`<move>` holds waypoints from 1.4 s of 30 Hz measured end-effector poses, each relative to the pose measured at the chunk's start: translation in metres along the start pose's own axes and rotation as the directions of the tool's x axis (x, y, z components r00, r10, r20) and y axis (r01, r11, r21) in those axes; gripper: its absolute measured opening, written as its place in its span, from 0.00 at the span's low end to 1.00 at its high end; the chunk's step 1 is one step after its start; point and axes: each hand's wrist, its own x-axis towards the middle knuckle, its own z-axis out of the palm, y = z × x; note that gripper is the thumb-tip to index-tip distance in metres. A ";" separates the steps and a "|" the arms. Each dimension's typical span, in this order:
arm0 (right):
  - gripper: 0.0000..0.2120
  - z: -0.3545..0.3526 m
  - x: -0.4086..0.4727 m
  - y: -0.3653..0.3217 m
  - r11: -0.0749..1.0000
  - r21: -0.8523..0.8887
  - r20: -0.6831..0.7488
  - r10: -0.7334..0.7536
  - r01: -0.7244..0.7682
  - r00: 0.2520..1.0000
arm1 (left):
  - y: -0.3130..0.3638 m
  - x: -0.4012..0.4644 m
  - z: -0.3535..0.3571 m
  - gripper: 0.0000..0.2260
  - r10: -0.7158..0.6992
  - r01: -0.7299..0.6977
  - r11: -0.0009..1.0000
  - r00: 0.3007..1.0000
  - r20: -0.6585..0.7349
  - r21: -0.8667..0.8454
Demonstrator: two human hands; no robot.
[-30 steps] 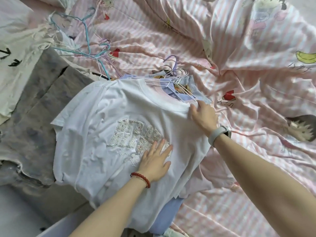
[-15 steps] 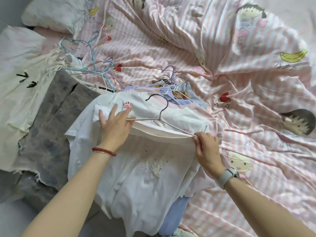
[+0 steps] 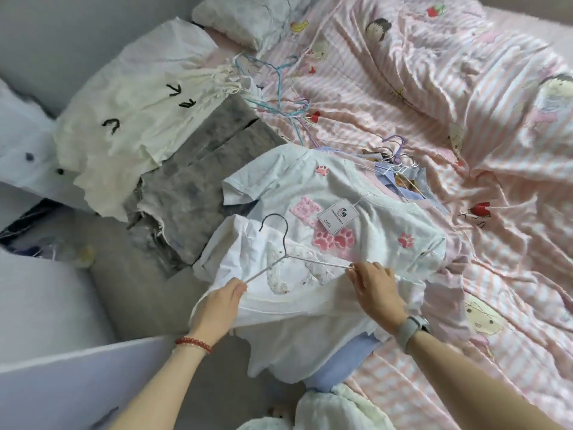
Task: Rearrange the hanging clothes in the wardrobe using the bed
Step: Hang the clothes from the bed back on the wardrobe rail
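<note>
Both arms reach forward from the bottom edge. Left hand (image 3: 220, 305) knuckles up, thumb and fingers pinching, red bead bracelet on the wrist. Right hand (image 3: 373, 290) back up, fingertips pinching, grey watch on the wrist. The 2 hands are well apart.

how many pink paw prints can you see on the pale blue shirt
3: one small near the collar, a big cluster mid-chest, one small toward the right sleeve. The white shirt may hide more.

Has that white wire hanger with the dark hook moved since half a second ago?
Yes. The white wire hanger with the dark hook has been drawn towards the person, away from the bundle of wire hangers lying on the pink striped bedsheet.
</note>
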 end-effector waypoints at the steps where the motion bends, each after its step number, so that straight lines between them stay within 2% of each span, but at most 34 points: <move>1: 0.09 0.004 0.000 -0.016 0.999 -0.008 0.013 -0.049 0.049 0.999 | -0.012 -0.010 -0.006 0.11 -0.043 0.042 0.999 0.997 -0.067 -0.020; 4: 0.11 0.018 -0.001 -0.072 0.976 -0.037 0.079 -0.209 0.213 0.975 | -0.056 -0.050 -0.025 0.11 -0.159 0.134 0.985 0.953 -0.259 -0.110; 6: 0.12 0.034 -0.008 -0.115 0.941 -0.024 0.131 -0.332 0.338 0.934 | -0.095 -0.089 -0.034 0.10 -0.233 0.191 0.971 0.897 -0.375 -0.147; 9: 0.13 0.066 -0.034 -0.181 0.840 0.028 0.269 -0.528 0.541 0.806 | -0.158 -0.166 -0.033 0.09 -0.398 0.321 0.917 0.745 -0.535 -0.236; 12: 0.12 0.099 -0.074 -0.249 0.669 0.136 0.436 -0.703 0.731 0.562 | -0.207 -0.255 -0.021 0.08 -0.581 0.416 0.814 0.542 -0.608 -0.406; 14: 0.11 0.117 -0.106 -0.293 0.540 0.213 0.484 -0.782 0.814 0.392 | -0.234 -0.311 -0.021 0.07 -0.626 0.424 0.773 0.388 -0.676 -0.472; 17: 0.11 0.134 -0.156 -0.363 0.337 0.307 0.462 -0.870 0.890 0.170 | -0.271 -0.384 -0.033 0.06 -0.610 0.455 0.738 0.136 -0.780 -0.498; 20: 0.10 0.155 -0.206 -0.431 0.164 0.397 0.428 -0.904 0.903 -0.024 | -0.300 -0.443 -0.036 0.06 -0.684 0.455 0.611 -0.110 -0.722 -0.648; 22: 0.09 0.173 -0.241 -0.464 0.066 0.444 0.460 -0.872 0.894 -0.165 | -0.315 -0.482 -0.025 0.06 -0.727 0.446 0.526 -0.206 -0.655 -0.724; 24: 0.10 0.191 -0.272 -0.482 -0.032 0.496 0.489 -0.816 0.868 -0.309 | -0.322 -0.519 -0.009 0.07 -0.745 0.460 0.469 -0.252 -0.618 -0.754; 26: 0.10 0.204 -0.299 -0.495 -0.122 0.526 0.486 -0.770 0.842 -0.415 | -0.325 -0.552 0.003 0.07 -0.731 0.478 0.435 -0.307 -0.609 -0.763; 30: 0.08 0.210 -0.358 -0.533 -0.206 0.629 0.378 -0.761 0.750 -0.527 | -0.329 -0.610 -0.002 0.08 -0.657 0.489 0.393 -0.443 -0.610 -0.779; 32: 0.08 0.215 -0.393 -0.556 -0.186 0.693 0.335 -0.772 0.696 -0.541 | -0.334 -0.635 -0.012 0.09 -0.613 0.482 0.369 -0.517 -0.597 -0.795; 35: 0.09 0.223 -0.440 -0.586 -0.149 0.734 0.327 -0.778 0.663 -0.536 | -0.337 -0.661 -0.028 0.13 -0.587 0.360 0.333 -0.644 -0.491 -0.871; 38: 0.10 0.234 -0.475 -0.620 -0.104 0.768 0.326 -0.786 0.632 -0.525 | -0.337 -0.673 -0.046 0.14 -0.513 0.373 0.365 -0.684 -0.519 -0.853; 42: 0.12 0.253 -0.513 -0.669 -0.010 0.812 0.335 -0.811 0.583 -0.480 | -0.336 -0.685 -0.091 0.15 -0.367 0.500 0.347 -0.706 -0.605 -0.794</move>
